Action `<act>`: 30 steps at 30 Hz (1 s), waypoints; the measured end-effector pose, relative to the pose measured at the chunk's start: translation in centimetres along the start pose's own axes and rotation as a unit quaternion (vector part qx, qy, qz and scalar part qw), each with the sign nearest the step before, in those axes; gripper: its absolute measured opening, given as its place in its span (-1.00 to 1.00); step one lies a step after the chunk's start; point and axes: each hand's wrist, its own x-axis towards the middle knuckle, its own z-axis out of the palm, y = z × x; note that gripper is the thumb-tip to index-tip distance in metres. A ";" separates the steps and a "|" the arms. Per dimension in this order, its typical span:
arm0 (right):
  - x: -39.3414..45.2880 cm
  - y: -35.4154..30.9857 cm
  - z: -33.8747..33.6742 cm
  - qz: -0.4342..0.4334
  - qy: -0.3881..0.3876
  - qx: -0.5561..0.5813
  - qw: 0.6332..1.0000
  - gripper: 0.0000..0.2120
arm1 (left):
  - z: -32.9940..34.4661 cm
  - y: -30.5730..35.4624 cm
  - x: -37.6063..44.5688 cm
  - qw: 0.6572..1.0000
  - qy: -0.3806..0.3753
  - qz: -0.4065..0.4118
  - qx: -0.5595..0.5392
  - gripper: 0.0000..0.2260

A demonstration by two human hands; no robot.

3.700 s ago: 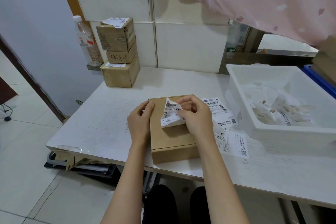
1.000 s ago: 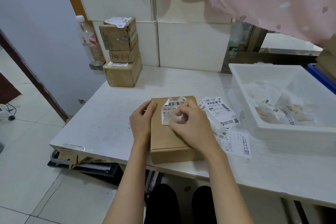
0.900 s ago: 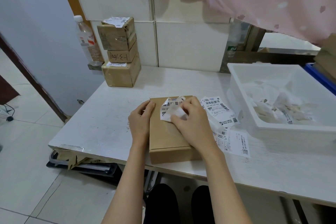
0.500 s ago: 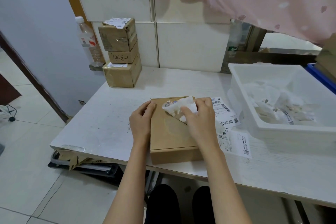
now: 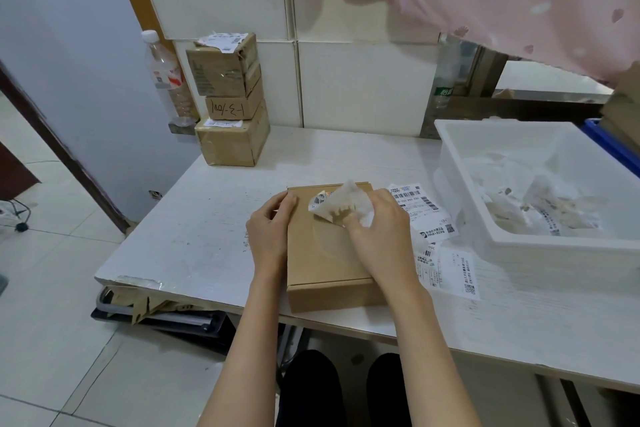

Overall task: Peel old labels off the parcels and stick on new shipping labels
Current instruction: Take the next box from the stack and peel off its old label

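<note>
A flat brown cardboard parcel (image 5: 325, 263) lies on the white table (image 5: 214, 229) in front of me. My left hand (image 5: 268, 227) rests against its left edge, fingers curled over the top corner. My right hand (image 5: 377, 229) pinches the old white label (image 5: 337, 204), which is crumpled and lifted off the lid; only its far left corner seems to touch the box. A pale patch shows where it sat. New shipping labels (image 5: 420, 210) lie on the table right of the parcel, partly under my right hand.
A white plastic bin (image 5: 485, 218) holding crumpled peeled labels stands at the right. Three stacked brown boxes (image 5: 230, 104) and a plastic bottle (image 5: 164, 76) stand at the back left by the tiled wall. A pink curtain hangs above. More label sheets (image 5: 457, 270) lie near the front.
My right hand has pulled the old label up and towards the far right, so most of it has come off the lid. My left hand and the parcel have stayed put.
</note>
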 end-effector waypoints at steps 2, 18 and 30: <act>0.0 0.0 0.0 0.006 0.014 0.017 1.000 -0.91 | 0.0 0.0 0.0 1.000 -0.002 0.001 0.001 -0.84; -0.6 -0.5 -1.1 0.037 0.017 0.171 0.984 -0.78 | 0.0 0.1 0.0 1.000 -0.005 0.003 -0.010 -0.88; -0.6 -0.9 -1.4 0.012 -0.004 0.191 0.982 -0.81 | 0.0 0.2 -0.2 1.000 0.003 -0.007 -0.016 -0.91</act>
